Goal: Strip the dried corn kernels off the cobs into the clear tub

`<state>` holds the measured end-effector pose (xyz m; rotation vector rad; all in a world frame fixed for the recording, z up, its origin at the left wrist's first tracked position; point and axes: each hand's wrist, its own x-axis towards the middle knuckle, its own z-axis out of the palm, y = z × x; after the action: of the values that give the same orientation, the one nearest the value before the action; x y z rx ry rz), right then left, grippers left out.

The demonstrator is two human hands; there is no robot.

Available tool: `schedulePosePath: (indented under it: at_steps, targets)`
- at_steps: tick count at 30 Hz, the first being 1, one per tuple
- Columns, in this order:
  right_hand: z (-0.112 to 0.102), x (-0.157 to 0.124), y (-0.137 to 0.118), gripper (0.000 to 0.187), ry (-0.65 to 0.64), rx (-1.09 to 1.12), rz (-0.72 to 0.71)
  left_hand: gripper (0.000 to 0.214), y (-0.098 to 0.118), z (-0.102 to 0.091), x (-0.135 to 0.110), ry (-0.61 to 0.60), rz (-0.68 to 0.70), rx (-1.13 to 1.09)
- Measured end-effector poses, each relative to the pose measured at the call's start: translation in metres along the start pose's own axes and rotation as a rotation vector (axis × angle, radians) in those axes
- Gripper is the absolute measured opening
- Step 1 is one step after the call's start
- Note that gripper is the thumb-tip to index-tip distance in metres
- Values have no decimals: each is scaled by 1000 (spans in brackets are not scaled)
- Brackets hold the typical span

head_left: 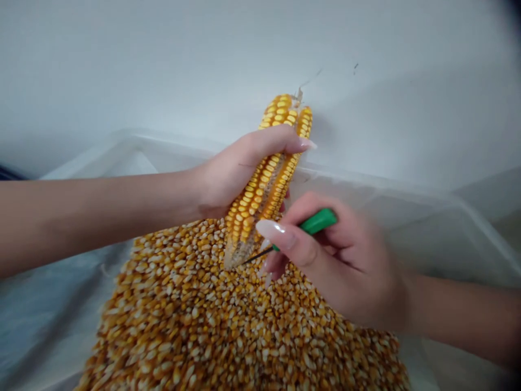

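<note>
- Grip: left hand (234, 174) closed around a partly stripped corn cob (264, 184), frame centre, cob tilted.
- Right hand (342, 260) pinches a green-handled pick (318, 221), tip just beside the cob's lower end.
- Loose corn kernels (244, 331) heaped under both hands, lower centre, in a translucent plastic bin (407, 190).
</note>
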<state>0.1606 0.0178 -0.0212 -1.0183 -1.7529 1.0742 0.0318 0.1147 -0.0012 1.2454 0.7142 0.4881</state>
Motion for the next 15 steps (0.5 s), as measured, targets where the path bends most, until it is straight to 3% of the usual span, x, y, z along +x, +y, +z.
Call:
schedulePosePath:
  at_steps: [7,15]
  targets:
    - [-5,4,-3,22,-27,19,17,30,2,1,-1,-16,2,-59]
    - [6,2,8,22,23,69,47,29,-1,-2,1,-23,32,-62]
